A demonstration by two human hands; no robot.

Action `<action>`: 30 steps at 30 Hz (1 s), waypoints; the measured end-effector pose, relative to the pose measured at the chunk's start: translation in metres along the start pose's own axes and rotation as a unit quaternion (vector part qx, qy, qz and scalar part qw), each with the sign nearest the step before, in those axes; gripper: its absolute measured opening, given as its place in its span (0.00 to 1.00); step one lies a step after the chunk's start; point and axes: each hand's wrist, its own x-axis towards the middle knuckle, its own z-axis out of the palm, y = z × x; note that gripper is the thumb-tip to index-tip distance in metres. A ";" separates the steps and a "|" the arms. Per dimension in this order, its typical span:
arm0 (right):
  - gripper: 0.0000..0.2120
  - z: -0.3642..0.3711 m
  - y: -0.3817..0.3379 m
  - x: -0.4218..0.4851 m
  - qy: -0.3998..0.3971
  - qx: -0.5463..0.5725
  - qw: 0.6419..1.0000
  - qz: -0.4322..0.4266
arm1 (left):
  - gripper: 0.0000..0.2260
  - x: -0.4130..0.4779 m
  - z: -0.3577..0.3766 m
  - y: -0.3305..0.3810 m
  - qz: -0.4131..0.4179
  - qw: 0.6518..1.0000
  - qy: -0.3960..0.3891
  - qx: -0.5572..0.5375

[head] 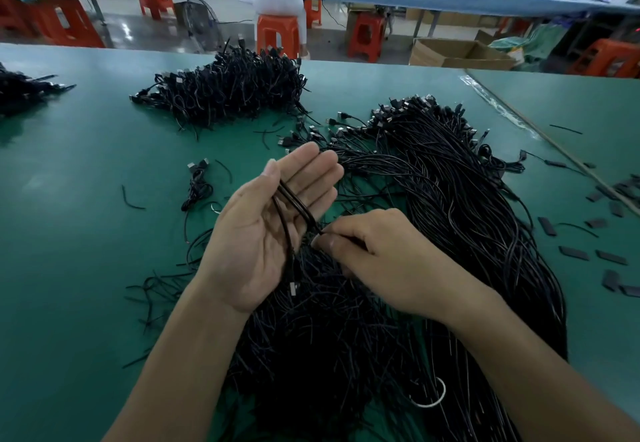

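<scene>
Head view shows the left hand (263, 233) palm up at frame centre, fingers (311, 171) straight and close together, a looped black cable (294, 200) lying across it. The right hand (381, 258) pinches that cable just beside the palm, above the cable heap (450, 199) on the green desk (86, 233).

Light is diffuse and from overhead, moderate in strength, with a cool cast. The left hand (270, 230) and right hand (377, 261) are evenly lit and in sharp focus. The thin black cable (294, 200) across the left palm is crisp against the skin.

Below both hands, the large heap of loose black wires (329, 337) sinks to near-solid black and its strands are lost.

There is a pale sheen on the matte green table top (86, 233), far left of the left hand. The clear tape strip (495, 109) beyond the right hand shows glare.

The orange plastic stools (277, 34), far beyond the hands, are soft and slightly smeared.

Wide-angle bend: the table edges bow, and the forearms stretch toward the bottom corners.
</scene>
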 end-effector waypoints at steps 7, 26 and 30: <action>0.10 -0.008 -0.006 -0.009 -0.027 -0.076 0.997 -0.016 | 0.20 0.000 -0.005 -0.004 0.007 0.996 0.028 0.084; 0.06 -0.024 0.011 0.006 -0.024 0.232 0.964 -0.128 | 0.23 -0.014 0.003 0.007 -0.204 0.951 -0.148 0.178; 0.04 -0.026 0.010 0.003 0.015 0.184 0.975 -0.126 | 0.23 -0.012 0.004 0.003 -0.196 0.961 -0.110 0.158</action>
